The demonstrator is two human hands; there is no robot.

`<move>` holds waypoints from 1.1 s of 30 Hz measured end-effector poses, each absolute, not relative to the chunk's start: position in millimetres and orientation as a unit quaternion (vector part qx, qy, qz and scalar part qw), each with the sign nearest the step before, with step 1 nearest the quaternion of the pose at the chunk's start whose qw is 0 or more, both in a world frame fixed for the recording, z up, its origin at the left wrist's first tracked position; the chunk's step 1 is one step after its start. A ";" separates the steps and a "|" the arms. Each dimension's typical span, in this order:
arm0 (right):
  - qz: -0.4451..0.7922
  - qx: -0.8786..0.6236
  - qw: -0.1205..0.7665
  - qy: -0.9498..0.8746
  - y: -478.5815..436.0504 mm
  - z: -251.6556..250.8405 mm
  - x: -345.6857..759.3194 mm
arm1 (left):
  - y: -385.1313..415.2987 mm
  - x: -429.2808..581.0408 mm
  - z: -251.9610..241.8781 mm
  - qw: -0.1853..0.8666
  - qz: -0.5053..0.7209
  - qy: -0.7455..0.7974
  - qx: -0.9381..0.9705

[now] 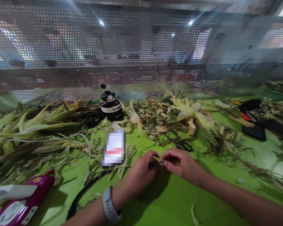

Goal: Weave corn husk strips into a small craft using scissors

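Note:
My left hand (142,171), with a pale watch (109,204) on the wrist, is closed in a pinch above the green table (176,204). Facing it, my right hand (185,164) pinches too, fingertips almost meeting the left ones. Between them shows a thin pale husk strip (159,158); its exact ends are hidden by the fingers. Just behind the right hand lie black-handled scissors (184,145). Left of my left hand are a lit, blurred-out phone (114,147) and a loose piece of corn husk (129,153).
Corn husks (44,122) heap at the left, with more shredded husk (160,116) at centre back. A black bottle (111,108) stands between, lid raised. A perforated metal screen (132,47) closes off the back. A purple device (29,201), white cable (85,138) and black strap (85,191) lie left.

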State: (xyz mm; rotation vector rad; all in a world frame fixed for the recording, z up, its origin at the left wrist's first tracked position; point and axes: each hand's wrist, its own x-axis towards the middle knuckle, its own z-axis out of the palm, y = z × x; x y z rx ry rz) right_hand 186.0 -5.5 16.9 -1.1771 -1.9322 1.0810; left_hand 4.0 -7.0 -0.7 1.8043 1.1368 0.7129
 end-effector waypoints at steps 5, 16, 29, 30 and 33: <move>0.332 -0.434 0.358 -0.757 -7.1 18.8 187.4 | -6.7 1.4 6.9 0.376 0.268 0.413 0.785; 0.541 -0.452 0.355 -0.614 -0.3 19.9 184.1 | -9.4 0.3 21.4 0.607 0.266 0.377 0.647; 0.574 -0.435 0.391 -0.573 -7.7 21.6 178.6 | -19.6 8.0 21.5 0.687 0.168 0.344 0.617; 0.559 -0.429 0.401 -0.586 -8.0 20.5 178.5 | -20.3 8.1 21.4 0.691 0.165 0.333 0.620; 0.516 -0.424 0.413 -0.619 -6.3 18.3 179.9 | -21.7 8.1 18.4 0.707 0.157 0.325 0.608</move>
